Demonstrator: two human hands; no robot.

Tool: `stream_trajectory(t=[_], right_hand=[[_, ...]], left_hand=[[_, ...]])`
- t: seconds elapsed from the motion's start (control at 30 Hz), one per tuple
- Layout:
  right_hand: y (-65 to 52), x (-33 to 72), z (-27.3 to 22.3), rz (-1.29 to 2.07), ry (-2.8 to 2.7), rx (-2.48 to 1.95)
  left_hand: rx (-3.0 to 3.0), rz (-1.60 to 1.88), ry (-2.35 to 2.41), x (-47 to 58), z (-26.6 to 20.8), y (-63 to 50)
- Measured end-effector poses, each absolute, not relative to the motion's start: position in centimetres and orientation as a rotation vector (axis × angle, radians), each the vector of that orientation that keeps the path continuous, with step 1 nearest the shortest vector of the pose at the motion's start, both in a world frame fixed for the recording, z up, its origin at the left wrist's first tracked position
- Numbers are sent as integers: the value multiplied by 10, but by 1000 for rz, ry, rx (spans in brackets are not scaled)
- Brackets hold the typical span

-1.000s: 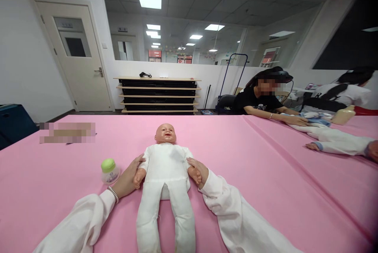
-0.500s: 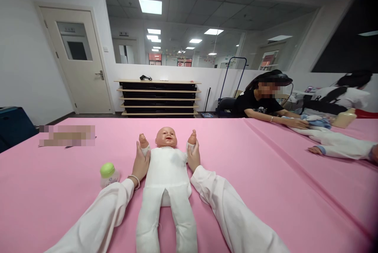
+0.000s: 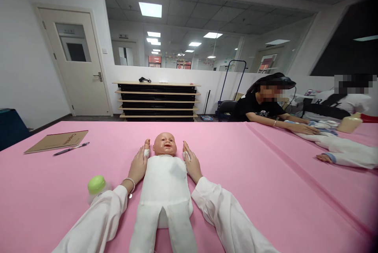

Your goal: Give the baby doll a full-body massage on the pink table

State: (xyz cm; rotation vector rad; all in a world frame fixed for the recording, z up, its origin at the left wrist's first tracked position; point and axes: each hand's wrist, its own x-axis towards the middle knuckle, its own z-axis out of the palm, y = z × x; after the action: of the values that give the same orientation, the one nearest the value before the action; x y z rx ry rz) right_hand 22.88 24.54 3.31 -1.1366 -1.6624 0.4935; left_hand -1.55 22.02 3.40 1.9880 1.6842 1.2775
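A baby doll (image 3: 165, 182) with a plastic head and a white cloth body lies on its back before me, its head away from me. Its arms are raised beside its head. On the doll's left-of-view side, my left hand (image 3: 138, 166) rests along one arm, fingers stretched out. My right hand (image 3: 192, 165) lies flat against the other arm, its fingers straight and together. Both palms face inward, and the doll's forearms are partly hidden behind them. A jar with a green lid (image 3: 97, 185) stands beside my left sleeve, which hides part of it.
A brown notebook (image 3: 56, 142) and a pen (image 3: 71, 149) lie at the back left of the pink-covered table (image 3: 254, 190). At the right, a person in black (image 3: 260, 107) handles another doll (image 3: 351, 152), near a pale bottle (image 3: 350, 123). A low shelf (image 3: 158, 101) stands behind.
My hands have gone from being wrapped round the doll's arms to lying straighter along them. The doll's arms have come closer to its head. The view has shifted slightly.
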Motion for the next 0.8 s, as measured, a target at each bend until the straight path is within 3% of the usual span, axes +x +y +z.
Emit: stream_trajectory(t=[0.2,0.8], right_hand=[[245,229,36,617,-1633,-1196],[242,231,35,702,-1530,-1082]], left_hand=[[1879,1042,1833,-18,40,216],[1896,1209,1747,-23,34,213]])
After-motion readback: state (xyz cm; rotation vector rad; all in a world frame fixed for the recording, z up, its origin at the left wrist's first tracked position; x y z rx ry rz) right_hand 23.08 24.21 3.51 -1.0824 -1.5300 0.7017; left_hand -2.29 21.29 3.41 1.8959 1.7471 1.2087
